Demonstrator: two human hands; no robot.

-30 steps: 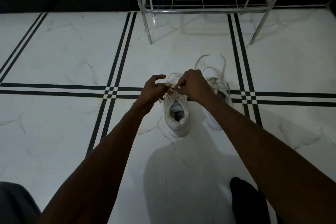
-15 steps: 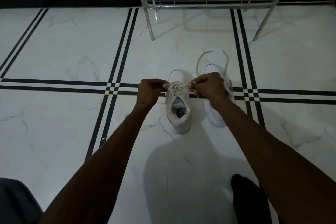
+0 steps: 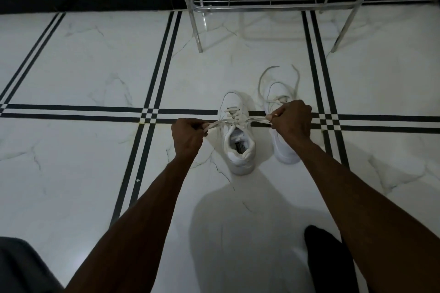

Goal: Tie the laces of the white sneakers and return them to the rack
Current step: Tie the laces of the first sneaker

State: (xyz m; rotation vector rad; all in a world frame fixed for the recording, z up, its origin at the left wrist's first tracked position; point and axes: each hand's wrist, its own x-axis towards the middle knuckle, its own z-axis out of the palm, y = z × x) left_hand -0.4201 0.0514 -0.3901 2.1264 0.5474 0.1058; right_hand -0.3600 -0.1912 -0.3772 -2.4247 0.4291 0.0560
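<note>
Two white sneakers stand side by side on the floor, toes pointing away from me. The left sneaker (image 3: 238, 143) has its laces (image 3: 234, 122) stretched taut sideways across the tongue. My left hand (image 3: 188, 137) grips the left lace end, and my right hand (image 3: 291, 121) grips the right lace end. The right sneaker (image 3: 276, 93) is partly hidden behind my right hand; its loose laces (image 3: 264, 74) trail forward over the toe onto the floor.
A metal wire shoe rack (image 3: 269, 5) stands against the wall beyond the sneakers, its lower shelf bare. The floor is white marble tile with black stripes (image 3: 152, 93). A dark-socked foot (image 3: 326, 254) shows at the bottom right.
My hands have moved apart from over the left sneaker's tongue, pulling its laces out sideways until taut. The view has shifted slightly closer to the rack.
</note>
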